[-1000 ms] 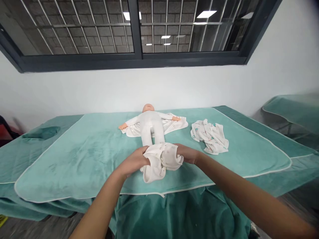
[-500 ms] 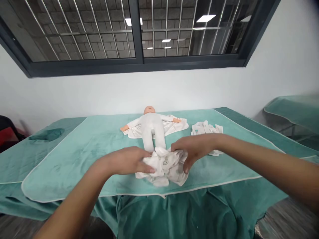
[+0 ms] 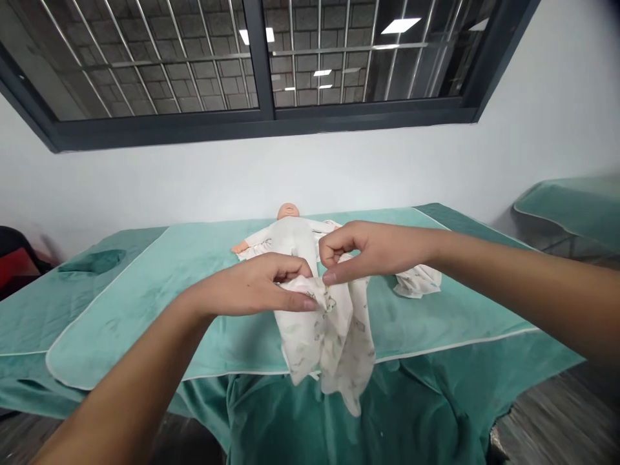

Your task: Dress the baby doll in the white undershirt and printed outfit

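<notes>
My left hand (image 3: pixel 264 284) pinches the upper edge of a white printed baby garment (image 3: pixel 334 329), which hangs down past the front edge of the green mat. My right hand (image 3: pixel 358 252) grips the same garment a little to the right, thumb and curled fingers closed together at its top. Whether the garment is a pair of trousers or a top I cannot tell. Behind it lies a baby doll (image 3: pixel 294 234) on its back, arms spread, in a white body. Its legs are mostly hidden by my hands and the cloth. A white cloth is spread beneath the doll.
Another white printed garment (image 3: pixel 419 281) lies on the mat, partly behind my right forearm. The light green mat (image 3: pixel 194 245) covers a darker green bed cover (image 3: pixel 387 420). A white wall and a barred window (image 3: pixel 271 113) stand behind. At far left is a black and red object (image 3: pixel 19 261).
Both hands have lifted the bunched garment off the mat, and it has unfolded to hang down. My fingers have closed on its upper edge.
</notes>
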